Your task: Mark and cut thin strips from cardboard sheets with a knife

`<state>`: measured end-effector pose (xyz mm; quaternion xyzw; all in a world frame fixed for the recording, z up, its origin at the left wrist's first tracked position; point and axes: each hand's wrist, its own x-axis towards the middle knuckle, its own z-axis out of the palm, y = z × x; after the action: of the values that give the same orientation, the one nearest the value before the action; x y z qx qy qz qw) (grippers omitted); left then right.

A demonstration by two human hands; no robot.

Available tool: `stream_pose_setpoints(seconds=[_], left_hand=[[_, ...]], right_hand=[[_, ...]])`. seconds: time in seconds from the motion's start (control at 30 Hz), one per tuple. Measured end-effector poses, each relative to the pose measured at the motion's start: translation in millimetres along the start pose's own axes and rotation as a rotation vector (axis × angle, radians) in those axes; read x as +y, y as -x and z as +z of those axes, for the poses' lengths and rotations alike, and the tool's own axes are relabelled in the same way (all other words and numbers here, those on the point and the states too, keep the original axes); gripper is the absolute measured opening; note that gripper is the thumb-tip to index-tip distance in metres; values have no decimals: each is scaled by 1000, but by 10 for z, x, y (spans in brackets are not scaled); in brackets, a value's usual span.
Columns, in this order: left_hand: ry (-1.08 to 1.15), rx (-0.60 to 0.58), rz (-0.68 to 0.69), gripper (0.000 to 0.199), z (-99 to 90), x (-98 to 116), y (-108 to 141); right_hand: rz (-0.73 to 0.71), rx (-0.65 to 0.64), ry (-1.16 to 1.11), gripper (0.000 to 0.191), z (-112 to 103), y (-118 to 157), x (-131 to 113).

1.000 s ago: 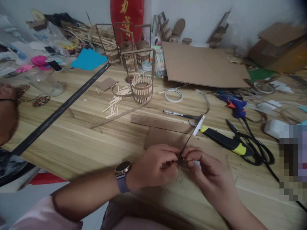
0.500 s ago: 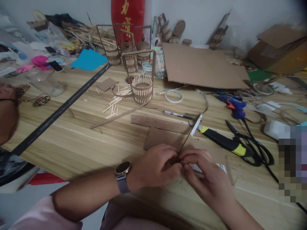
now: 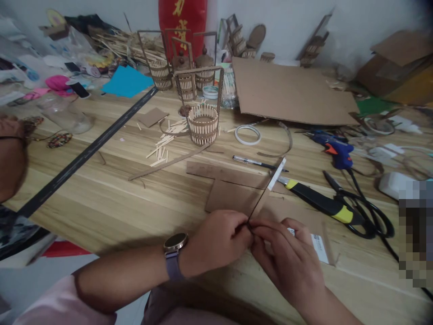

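Near front edge of wooden table [image 3: 135, 205], left hand [image 3: 216, 246] and right hand [image 3: 291, 264] pinched thin cardboard strip [image 3: 277, 174], its white end beside yellow-black knife [image 3: 316, 198]. Uneven twisting could have creased strip; rightward swing risked snagging on blade [image 3: 283, 180], contact unclear.

A clear jar [image 3: 66, 115] is seen on the surface [image 3: 111, 180], a hot pink bundle [image 3: 57, 82] is kinda tucked behind it, bright blue sheets [image 3: 126, 81] are spread nearby, and gold characters are printed on a red banner [image 3: 182, 18].
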<state>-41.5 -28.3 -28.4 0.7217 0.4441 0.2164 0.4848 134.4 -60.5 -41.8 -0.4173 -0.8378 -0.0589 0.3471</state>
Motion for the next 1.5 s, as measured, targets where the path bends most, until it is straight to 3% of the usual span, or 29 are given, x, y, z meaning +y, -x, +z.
stream_pose_setpoints(seconds=[0.2, 0.4, 0.47, 0.6, 0.77, 1.03, 1.33, 1.5], left_hand=[[-10, -8, -1, 22, -20, -17, -10], [13, -21, 28, 22, -26, -18, -16], [14, -17, 31, 22, -29, -7, -13], [48, -15, 41, 21, -32, 10, -8], [119, -29, 15, 24, -38, 12, -12], [145, -80, -67, 27, -52, -28, -31], [716, -246, -405, 18, -53, -46, -149], [813, -258, -424, 15, -49, -74, -158]], right_hand=[[115, -17, -151, 12, -46, -38, 38], [379, -76, -370, 17, -75, -23, 67], [408, -61, -430, 19, -62, -14, 70], [290, 6, -339, 13, -58, -23, 73], [160, -1, -232, 12, -94, -49, 81], [144, -5, -211, 14, -67, -21, 89], [145, 0, -217, 14, -64, -13, 102], [165, -5, -226, 13, -59, -11, 86]])
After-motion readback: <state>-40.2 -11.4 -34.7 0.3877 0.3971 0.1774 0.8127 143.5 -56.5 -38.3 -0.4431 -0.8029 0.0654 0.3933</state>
